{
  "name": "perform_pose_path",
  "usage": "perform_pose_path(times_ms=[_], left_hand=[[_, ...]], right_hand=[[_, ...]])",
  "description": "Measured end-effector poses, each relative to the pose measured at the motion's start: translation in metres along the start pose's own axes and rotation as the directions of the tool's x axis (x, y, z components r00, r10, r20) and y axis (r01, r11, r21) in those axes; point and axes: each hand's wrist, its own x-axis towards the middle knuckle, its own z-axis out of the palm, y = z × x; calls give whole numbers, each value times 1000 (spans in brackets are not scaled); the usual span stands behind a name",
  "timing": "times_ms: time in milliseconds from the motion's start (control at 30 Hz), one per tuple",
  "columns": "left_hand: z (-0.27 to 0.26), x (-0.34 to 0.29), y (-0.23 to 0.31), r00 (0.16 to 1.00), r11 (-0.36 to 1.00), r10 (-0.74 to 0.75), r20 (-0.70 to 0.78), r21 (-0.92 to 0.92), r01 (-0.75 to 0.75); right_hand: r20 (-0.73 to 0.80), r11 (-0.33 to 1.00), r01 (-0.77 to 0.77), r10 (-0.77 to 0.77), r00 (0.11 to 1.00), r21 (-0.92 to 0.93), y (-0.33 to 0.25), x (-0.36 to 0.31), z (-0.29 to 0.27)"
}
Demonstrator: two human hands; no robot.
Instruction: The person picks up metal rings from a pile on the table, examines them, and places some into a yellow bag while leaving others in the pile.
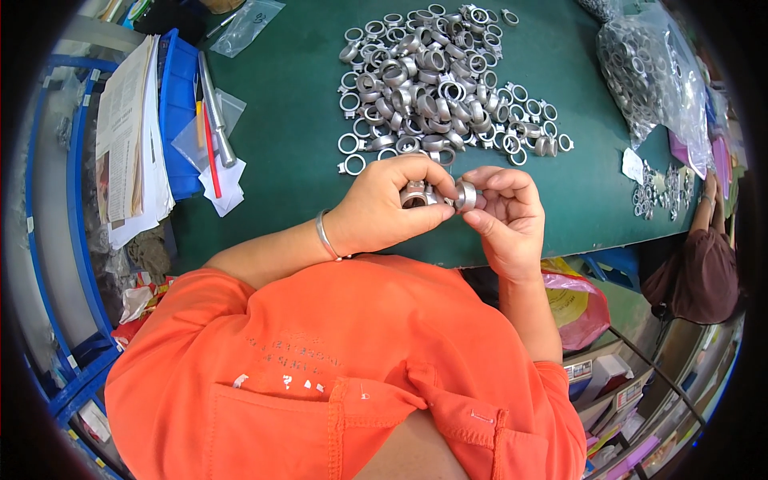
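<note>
My left hand point(378, 202), with a silver bangle on its wrist, is closed around one or more grey metal rings point(414, 194); the fingers partly cover them. Between the fingertips of my right hand point(516, 214) is a single metal ring point(466, 197), seen nearly edge-on. Thumb and forefinger of the left hand reach up to this ring, so both hands meet at it. Just beyond my hands lies a large heap of similar rings point(432, 104), several with a small lug on the outer side.
Everything rests on a green tabletop point(288, 144). At left stand a blue bin point(182, 120), stacked papers point(132, 136), a red pen point(213, 152) and a metal rod point(214, 112). A plastic bag of rings point(648, 68) sits far right, near another person's arm point(704, 204).
</note>
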Motion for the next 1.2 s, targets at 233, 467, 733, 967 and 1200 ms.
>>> perform_pose_path(times_ms=[233, 467, 733, 967, 1200], left_hand=[[-1, 0, -1, 999, 994, -23, -45, -110, 17], [-2, 5, 2, 995, 982, -76, -60, -178, 64], [2, 3, -6, 988, 989, 148, 36, -30, -147], [1, -1, -1, 999, 991, -38, 32, -123, 42], [4, 2, 5, 980, 975, -192, -40, -120, 186]], right_hand=[[-44, 958, -90, 106, 993, 272, 5, -3, 2], [-11, 995, 33, -32, 999, 98, 9, -4, -2], [11, 973, 171, -172, 985, -152, 4, -5, 3], [-69, 986, -18, 6, 998, -166, -1, -2, 6], [100, 665, 239, -241, 965, -708, -8, 6, -2]])
